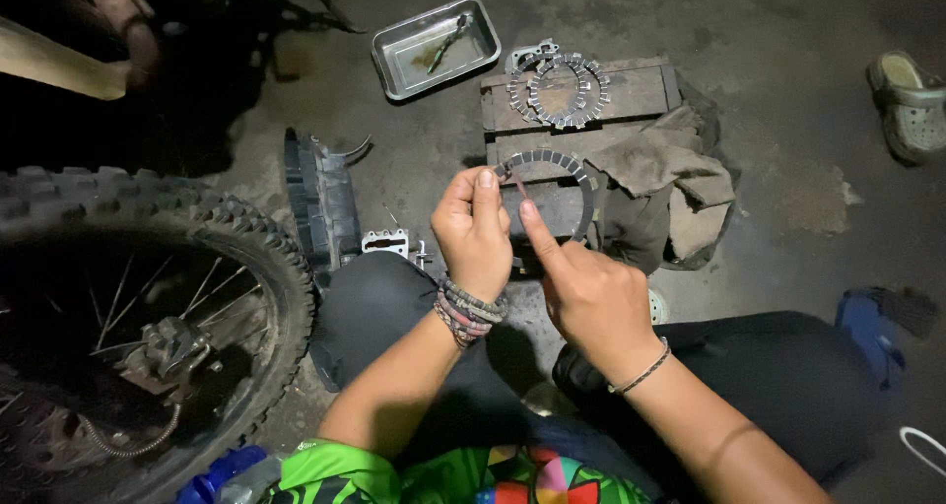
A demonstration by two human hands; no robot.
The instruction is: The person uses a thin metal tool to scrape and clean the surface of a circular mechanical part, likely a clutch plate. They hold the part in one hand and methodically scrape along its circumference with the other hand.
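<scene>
Pinched at its upper rim by left hand (476, 233), a clutch friction plate (557, 161) held upright. Lower edge hidden behind right hand (586, 292), forefinger extended, grip unclear. Above a wooden crate (641, 85).

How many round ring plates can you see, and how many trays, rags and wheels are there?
Toothed ring plates: 3, one held in the left hand and right hand at, two on the wooden block at and
Metal tray: 1
Rag: 1
Knobby wheel: 1
Total: 6
</scene>
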